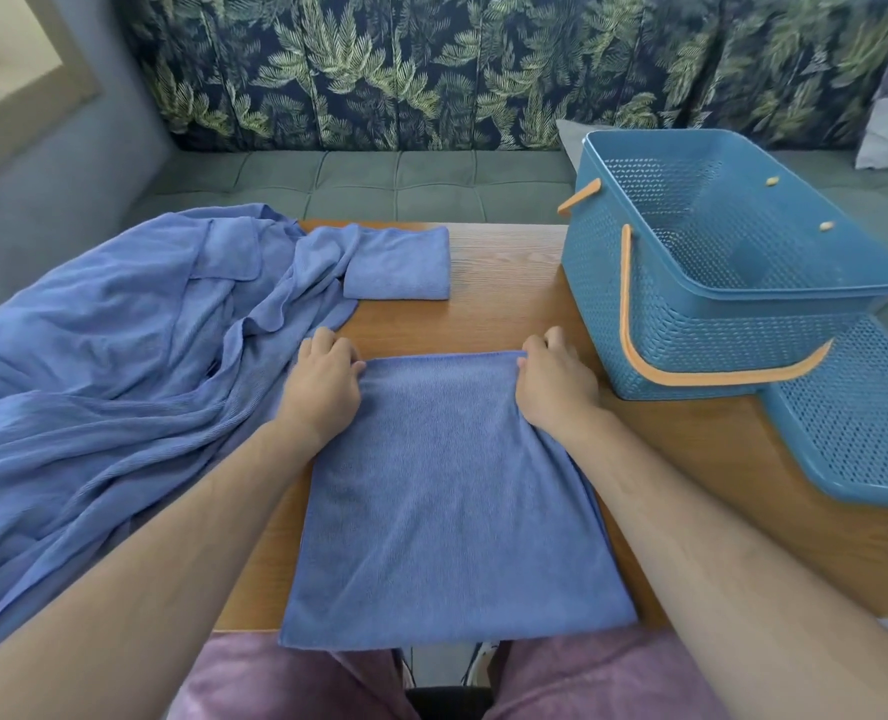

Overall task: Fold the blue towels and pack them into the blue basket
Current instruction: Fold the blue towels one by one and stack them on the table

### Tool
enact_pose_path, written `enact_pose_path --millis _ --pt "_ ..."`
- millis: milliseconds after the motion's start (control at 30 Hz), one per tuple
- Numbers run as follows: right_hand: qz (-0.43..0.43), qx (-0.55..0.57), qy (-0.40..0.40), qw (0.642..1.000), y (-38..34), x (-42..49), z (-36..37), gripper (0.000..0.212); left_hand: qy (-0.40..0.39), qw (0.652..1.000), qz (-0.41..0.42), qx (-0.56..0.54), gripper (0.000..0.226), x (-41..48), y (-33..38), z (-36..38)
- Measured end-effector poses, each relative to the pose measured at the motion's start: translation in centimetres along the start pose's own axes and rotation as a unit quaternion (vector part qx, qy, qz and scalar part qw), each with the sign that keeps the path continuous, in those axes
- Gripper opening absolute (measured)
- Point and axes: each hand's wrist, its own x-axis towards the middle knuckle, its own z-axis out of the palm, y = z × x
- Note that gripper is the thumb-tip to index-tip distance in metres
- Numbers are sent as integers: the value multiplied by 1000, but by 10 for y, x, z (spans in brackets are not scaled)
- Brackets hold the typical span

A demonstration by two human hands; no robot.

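Note:
A blue towel (pixel 452 501) lies flat on the wooden table (pixel 509 283) in front of me, its near edge hanging over the table's front. My left hand (pixel 325 381) pinches its far left corner. My right hand (pixel 556 384) pinches its far right corner. One folded blue towel (pixel 398 265) sits at the back of the table. A heap of unfolded blue towels (pixel 109 366) covers the left side. The blue basket (pixel 717 262) with orange handles stands empty at the right.
The basket's blue perforated lid (pixel 862 423) lies on the table's right edge, beside the basket. A green couch (pixel 379 184) with a leaf-print back runs behind the table. My lap in pink cloth shows below the table's front edge.

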Motion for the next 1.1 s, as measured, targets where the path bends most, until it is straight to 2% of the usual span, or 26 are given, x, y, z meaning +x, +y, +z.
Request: enact_pose_path --millis 100,300,400,700,800,900,1000,1100 --pt "-24 16 35 999 1 -4 -8 20 13 1000 1 24 7 -2 4 -6" --pt "-39 131 51 989 -4 -14 -39 6 28 996 11 -78 14 -4 6 -49" --pt "-59 170 67 981 -9 -18 -56 9 42 993 16 -112 15 -5 4 -75" --pt "-97 194 126 968 -20 -19 -137 10 69 994 59 -59 17 -9 21 -156" --pt "-117 190 117 968 -19 -26 -167 8 68 991 103 -42 3 -12 25 -182" --pt "-138 191 98 967 -13 -39 -194 14 83 987 132 -35 5 -22 30 -210" --pt "-152 192 87 966 -6 -60 -220 10 68 982 179 -13 10 -37 38 -240" --pt "-165 207 69 962 -3 -77 -246 9 68 984 162 -38 9 -49 55 -265"
